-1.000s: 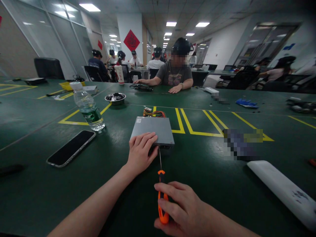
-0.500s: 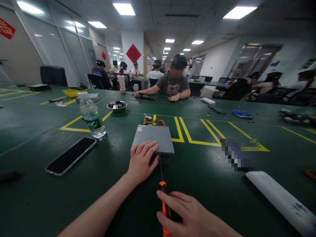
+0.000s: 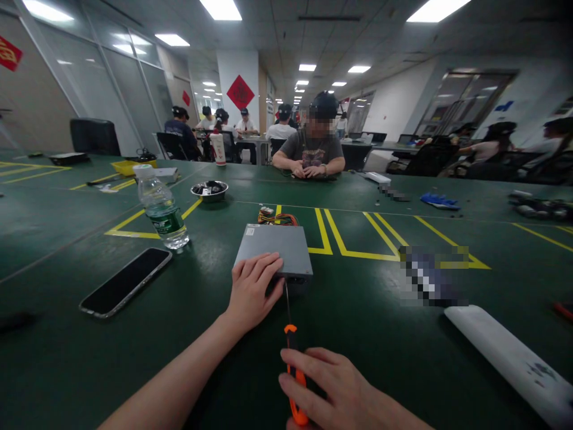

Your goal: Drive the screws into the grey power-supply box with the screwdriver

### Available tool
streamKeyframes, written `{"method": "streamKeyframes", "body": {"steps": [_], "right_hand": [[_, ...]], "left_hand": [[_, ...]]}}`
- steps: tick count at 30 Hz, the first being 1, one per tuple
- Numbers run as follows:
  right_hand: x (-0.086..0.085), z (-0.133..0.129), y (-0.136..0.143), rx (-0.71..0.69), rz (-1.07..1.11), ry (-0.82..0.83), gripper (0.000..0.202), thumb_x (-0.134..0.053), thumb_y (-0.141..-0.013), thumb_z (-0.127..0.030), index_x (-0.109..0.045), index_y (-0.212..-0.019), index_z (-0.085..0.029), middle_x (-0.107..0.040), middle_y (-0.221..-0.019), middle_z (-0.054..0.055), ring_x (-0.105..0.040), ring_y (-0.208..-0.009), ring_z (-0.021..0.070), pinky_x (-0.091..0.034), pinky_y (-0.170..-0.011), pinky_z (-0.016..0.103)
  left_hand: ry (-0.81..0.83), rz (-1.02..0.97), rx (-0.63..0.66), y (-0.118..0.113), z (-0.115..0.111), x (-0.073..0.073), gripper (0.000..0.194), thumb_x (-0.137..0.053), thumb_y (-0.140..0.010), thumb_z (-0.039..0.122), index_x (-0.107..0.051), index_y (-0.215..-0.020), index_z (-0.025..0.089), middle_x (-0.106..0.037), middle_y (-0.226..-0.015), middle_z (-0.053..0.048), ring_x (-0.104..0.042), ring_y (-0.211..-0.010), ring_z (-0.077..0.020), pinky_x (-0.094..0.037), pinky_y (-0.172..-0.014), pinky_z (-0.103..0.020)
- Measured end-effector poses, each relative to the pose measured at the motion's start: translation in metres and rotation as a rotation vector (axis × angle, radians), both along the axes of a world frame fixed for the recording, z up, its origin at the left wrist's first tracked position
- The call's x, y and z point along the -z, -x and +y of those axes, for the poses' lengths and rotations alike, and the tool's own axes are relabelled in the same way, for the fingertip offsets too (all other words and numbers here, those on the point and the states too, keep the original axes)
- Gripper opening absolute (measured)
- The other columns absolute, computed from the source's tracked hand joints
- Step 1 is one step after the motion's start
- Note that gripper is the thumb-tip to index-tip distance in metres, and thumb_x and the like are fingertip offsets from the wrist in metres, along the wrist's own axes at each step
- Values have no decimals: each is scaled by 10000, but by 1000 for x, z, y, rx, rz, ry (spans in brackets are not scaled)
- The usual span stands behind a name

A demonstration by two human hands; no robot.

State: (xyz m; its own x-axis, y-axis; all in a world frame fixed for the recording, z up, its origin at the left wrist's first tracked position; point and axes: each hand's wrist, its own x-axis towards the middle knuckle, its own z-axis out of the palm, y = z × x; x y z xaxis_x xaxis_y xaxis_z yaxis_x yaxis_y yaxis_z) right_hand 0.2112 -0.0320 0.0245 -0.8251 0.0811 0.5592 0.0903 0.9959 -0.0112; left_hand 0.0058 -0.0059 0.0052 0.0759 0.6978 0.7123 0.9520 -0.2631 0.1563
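Note:
A grey metal box [image 3: 277,242] with a white label lies flat on the green table [image 3: 215,370], its coloured wires [image 3: 282,219] bunched behind it. My left hand [image 3: 253,286] rests over the box's front left corner, fingers on the top and thumb down at the front side, gripping it. An orange and black screwdriver [image 3: 295,382] is in my right hand [image 3: 326,385], between thumb and fingers. The shaft points away from me, and its tip meets the box's front side near my left thumb. What the tip touches is too small to tell.
At the left stand a water bottle [image 3: 163,209] and a phone [image 3: 128,282]. A metal bowl [image 3: 209,190] is farther back. A white long object [image 3: 505,358] lies at the right. Across the table sits a person [image 3: 313,143].
The person across the table has drawn both hands together and no longer holds the dark object out to the side. My hands keep their holds; the view has shifted slightly.

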Motion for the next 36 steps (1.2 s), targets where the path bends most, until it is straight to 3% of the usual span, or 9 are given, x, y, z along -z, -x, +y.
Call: {"method": "streamKeyframes", "body": {"steps": [7, 12, 17, 28, 36], "right_hand": [[10, 5, -3, -58, 93, 70, 332, -364, -928, -405, -483, -1009, -105, -660, -988, 157, -652, -854, 168, -520, -727, 273], [9, 8, -21, -81, 165, 25, 259, -405, -906, -302, -448, -1060, -99, -682, -873, 128, -662, -800, 171, -524, -698, 279], [10, 8, -35, -42, 186, -11, 283, -479, -834, -250, -463, -1062, -83, -674, -920, 151, -654, -861, 190, -519, -736, 292], [12, 6, -9, -145, 144, 22, 263, -435, -882, -270, -450, -1054, -72, -670, -897, 167, -657, -829, 191, -527, -697, 293], [18, 8, -24, -48, 207, -50, 259, -452, -841, -238, -485, -1047, -85, -680, -905, 142, -651, -866, 178, -522, -731, 299]], "left_hand": [[2, 5, -15, -1, 1, 2, 278, -508, -839, 277, -523, -1116, 257, -588, -1198, -20, -498, -1104, -207, -277, -899, -398], [14, 10, -10, 0, 0, 1, 293, -508, -836, 275, -517, -1129, 257, -583, -1203, -30, -493, -1109, -217, -284, -897, -406], [19, 23, -13, 1, 0, 1, 298, -502, -837, 284, -511, -1133, 258, -581, -1203, -32, -491, -1109, -220, -286, -892, -408], [10, 14, -19, 0, 0, 1, 282, -510, -833, 278, -525, -1113, 257, -592, -1189, -30, -501, -1095, -211, -289, -891, -399], [26, 15, -13, 1, 0, 1, 291, -504, -836, 284, -516, -1126, 256, -579, -1206, -15, -491, -1109, -206, -289, -893, -389]]}}
